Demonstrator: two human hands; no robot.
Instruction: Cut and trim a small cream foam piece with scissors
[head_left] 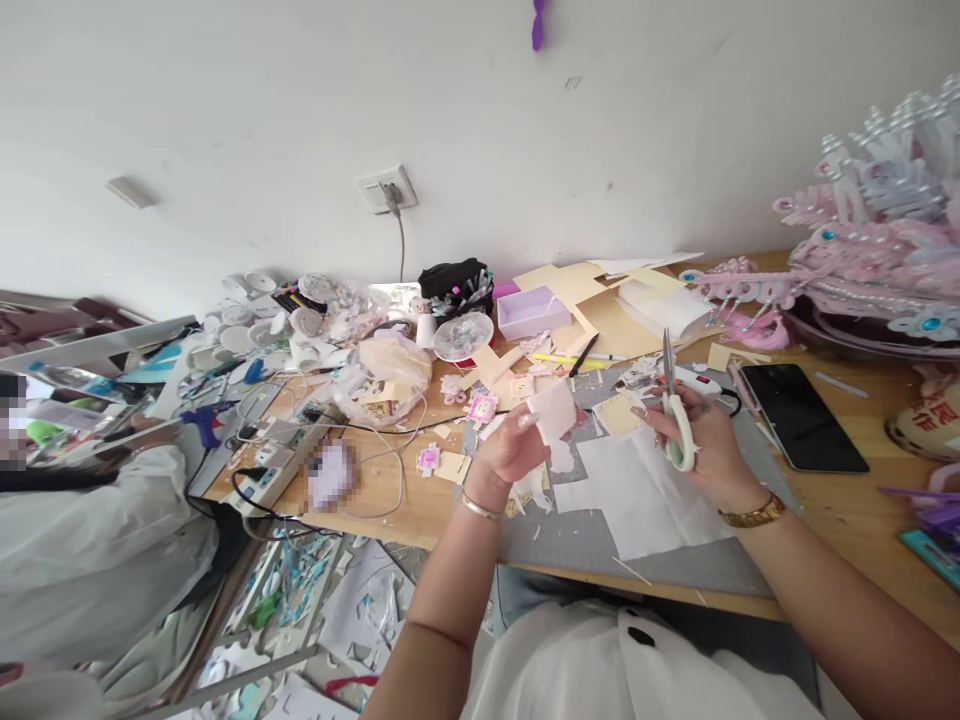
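Head view: just right of the frame's middle, the left hand [517, 455] pinches a pale piece [555, 405] between thumb and fingers, above a grey mat [540, 545]. To its right, the right hand [709, 450] grasps white-handled scissors [679, 415], blades pointing up the frame. Below and between the hands, a white sheet [645, 510] lies on the mat. Left of the left hand are two pink tags [481, 406] — one near the fingers, one lower on the bench [885, 520].

Farther up sit a lilac box [532, 313], a yellow pen [562, 360] and a clear bowl [463, 338]. Right of the right hand lies a dark tablet [806, 415]; pink crowns [862, 235] crowd the upper right. At left are a power strip [277, 475], a blue glue gun [208, 422] and — at the frame's edge — another person's pale sleeve [154, 490]. A socket [386, 190] is on the wall [480, 120].
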